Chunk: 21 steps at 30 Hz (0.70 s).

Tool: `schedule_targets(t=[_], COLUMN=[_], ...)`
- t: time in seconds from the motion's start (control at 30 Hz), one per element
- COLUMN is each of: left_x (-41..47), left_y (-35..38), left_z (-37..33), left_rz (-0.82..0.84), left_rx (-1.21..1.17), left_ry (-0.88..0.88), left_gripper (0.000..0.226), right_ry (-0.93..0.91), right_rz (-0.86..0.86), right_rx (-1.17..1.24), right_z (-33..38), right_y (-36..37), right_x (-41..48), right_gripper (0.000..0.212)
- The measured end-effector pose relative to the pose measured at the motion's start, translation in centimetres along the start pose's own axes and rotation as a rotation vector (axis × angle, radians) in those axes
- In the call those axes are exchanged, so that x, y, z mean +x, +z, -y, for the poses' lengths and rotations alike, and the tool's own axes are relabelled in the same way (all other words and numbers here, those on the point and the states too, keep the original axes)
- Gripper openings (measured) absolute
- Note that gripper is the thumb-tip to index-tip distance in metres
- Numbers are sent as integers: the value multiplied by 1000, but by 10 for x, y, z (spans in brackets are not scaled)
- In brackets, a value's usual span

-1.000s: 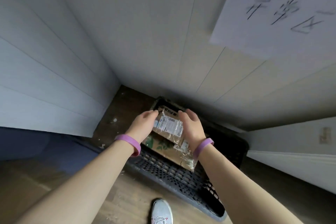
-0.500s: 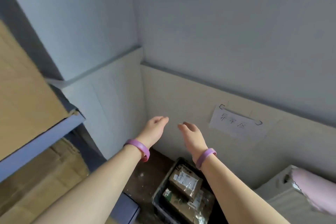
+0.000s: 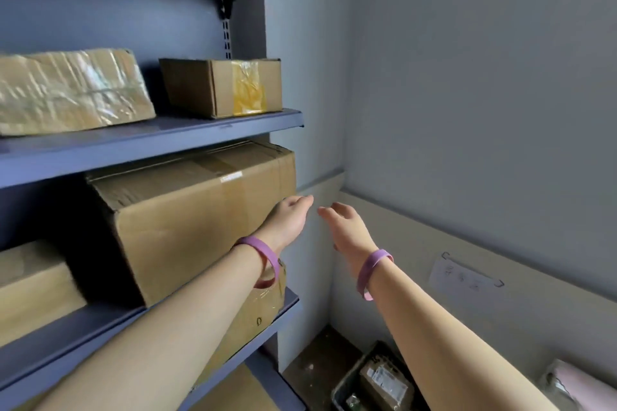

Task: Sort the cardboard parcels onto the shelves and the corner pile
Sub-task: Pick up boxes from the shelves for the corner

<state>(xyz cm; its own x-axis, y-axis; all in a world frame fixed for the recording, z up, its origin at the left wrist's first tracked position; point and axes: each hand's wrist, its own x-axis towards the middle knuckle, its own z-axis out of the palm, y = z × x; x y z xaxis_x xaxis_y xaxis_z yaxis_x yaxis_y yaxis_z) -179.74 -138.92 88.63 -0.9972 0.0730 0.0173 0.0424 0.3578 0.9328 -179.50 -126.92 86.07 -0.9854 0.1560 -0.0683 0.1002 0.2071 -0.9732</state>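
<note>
My left hand (image 3: 289,217) and my right hand (image 3: 347,233) are raised side by side in front of the wall, fingers relaxed, holding nothing. Both wrists carry purple bands. The left hand hovers beside the right end of a large cardboard box (image 3: 197,213) on the middle shelf (image 3: 100,330). Down in the corner a small labelled parcel (image 3: 384,382) lies in a dark crate (image 3: 344,387). On the upper shelf (image 3: 140,140) sit a tape-wrapped parcel (image 3: 70,90) and a small brown box (image 3: 222,85).
A blue metal shelving unit fills the left side. Another box (image 3: 30,287) stands at the left of the middle shelf, and a taped parcel (image 3: 260,307) sits under my left forearm. A paper sign (image 3: 464,275) hangs on the beige wall panel. Something pink (image 3: 581,384) lies at bottom right.
I let go of the small parcel into the crate, and both hands rose empty. My view swung up and left from the corner to the shelves.
</note>
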Motion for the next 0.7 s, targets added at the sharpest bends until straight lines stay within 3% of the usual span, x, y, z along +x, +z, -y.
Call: schedule_targets(t=[0.03, 0.1, 0.27, 0.47, 0.7], left_x=[-13, -38, -101, -195, -307], left_y=[-14, -42, -105, -149, -183], left_z=[-4, -10, -19, -22, -30], left_rz=[-19, -74, -277, -481, -714], left_rx=[-3, -26, -43, -66, -13], left_ry=[-2, -8, -48, -105, -155], left_gripper=[16, 16, 21, 44, 40], right_ry=[-29, -62, -142, -220, -275], right_rz=[12, 37, 158, 326, 512], right_rx=[4, -20, -38, -20, -8], right_z=[14, 38, 75, 94, 106], right_y=[7, 23, 62, 88, 110], right_x=[-13, -35, -86, -153, -238], right_gripper=[44, 59, 60, 62, 62])
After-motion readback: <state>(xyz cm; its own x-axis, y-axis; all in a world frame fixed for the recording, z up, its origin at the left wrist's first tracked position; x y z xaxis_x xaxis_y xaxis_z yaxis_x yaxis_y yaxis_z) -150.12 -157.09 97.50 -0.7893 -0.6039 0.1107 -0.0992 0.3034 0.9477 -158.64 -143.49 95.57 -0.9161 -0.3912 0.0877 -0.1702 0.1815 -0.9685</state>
